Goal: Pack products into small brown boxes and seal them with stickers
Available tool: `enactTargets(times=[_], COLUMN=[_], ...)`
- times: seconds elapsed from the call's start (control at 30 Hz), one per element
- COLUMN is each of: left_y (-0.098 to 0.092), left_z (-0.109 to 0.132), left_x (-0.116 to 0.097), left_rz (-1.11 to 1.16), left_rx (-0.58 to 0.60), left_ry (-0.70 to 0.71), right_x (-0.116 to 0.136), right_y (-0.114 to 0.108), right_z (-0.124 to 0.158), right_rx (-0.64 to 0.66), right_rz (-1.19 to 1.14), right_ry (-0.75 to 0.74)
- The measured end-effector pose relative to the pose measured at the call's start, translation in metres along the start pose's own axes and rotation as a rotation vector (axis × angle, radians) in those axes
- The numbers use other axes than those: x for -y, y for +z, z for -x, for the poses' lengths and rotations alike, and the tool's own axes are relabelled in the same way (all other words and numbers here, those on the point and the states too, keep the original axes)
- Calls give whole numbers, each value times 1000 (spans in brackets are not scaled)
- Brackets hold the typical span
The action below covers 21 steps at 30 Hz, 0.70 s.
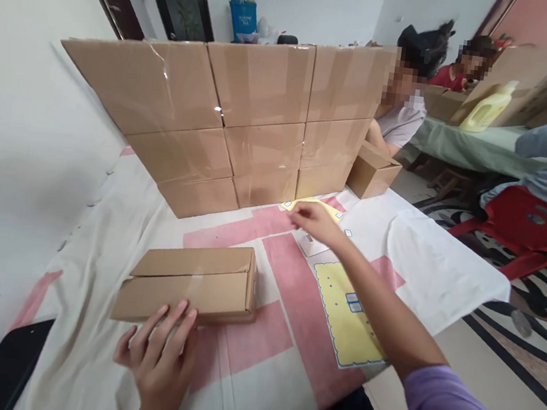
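Observation:
A closed cardboard box (193, 278) lies on the table, its two top flaps meeting at a seam. My left hand (161, 351) rests against its front edge, fingers apart and laid on the near flap. Over the far part of the table is my right hand (308, 218), its fingers curled and pinched together. What they hold, if anything, I cannot make out. Just below that hand lies a small white card (312, 245), partly covered by my wrist. My right forearm crosses over a yellow sheet (340, 314) with a scalloped blue outline. Another yellow sheet (321, 207) lies behind the hand.
Stacked cardboard boxes (264, 123) form a wall across the table's back. A smaller box (373, 170) stands beside it, near a co-worker. A black phone-like object (8, 365) lies at the lower left. At right are a red chair (537, 226) and a yellow jug (490, 107).

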<state>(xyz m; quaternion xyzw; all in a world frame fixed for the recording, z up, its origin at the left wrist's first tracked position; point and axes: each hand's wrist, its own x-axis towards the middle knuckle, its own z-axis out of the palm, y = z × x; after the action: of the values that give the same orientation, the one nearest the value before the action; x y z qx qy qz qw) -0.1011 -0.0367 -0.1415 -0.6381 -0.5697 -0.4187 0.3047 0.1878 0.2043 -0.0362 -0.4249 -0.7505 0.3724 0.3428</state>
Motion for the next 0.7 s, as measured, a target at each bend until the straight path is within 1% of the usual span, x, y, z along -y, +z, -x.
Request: enactTargets(times=[0.03, 0.07, 0.13, 0.17, 0.23, 0.33, 0.43, 0.5, 0.63, 0.7], left_y=[1, 1, 2, 2, 3, 4, 7, 11, 18, 21], left_z=[2, 3, 6, 8, 11, 14, 17, 20, 25, 25], left_x=[1, 2, 4, 6, 10, 17, 25, 31, 41, 43], left_rz=[-5, -12, -21, -26, -36, -47, -36, -17, -10, -10], left_rx=[-38, -86, -171, -203, -220, -203, -206, -209, -220, -230], left_ry=[8, 23, 55, 65, 60, 47, 58, 40, -122, -165], right_x=[-15, -31, -63, -78, -104, -130, -146, -153, -161, -164], right_y=[-23, -45, -80, -93, -111, -121, -123, -123, -126, -127], right_z=[0, 1, 2, 3, 8, 17, 26, 32, 41, 43], right_rx=[-70, -109, -130, -119, -88, 17, 122, 133, 122, 110], right_rz=[80, 192, 444, 495, 546, 585, 615, 601, 553, 531], right_ry=[25, 74, 217, 260, 323, 365, 354, 318, 231, 213])
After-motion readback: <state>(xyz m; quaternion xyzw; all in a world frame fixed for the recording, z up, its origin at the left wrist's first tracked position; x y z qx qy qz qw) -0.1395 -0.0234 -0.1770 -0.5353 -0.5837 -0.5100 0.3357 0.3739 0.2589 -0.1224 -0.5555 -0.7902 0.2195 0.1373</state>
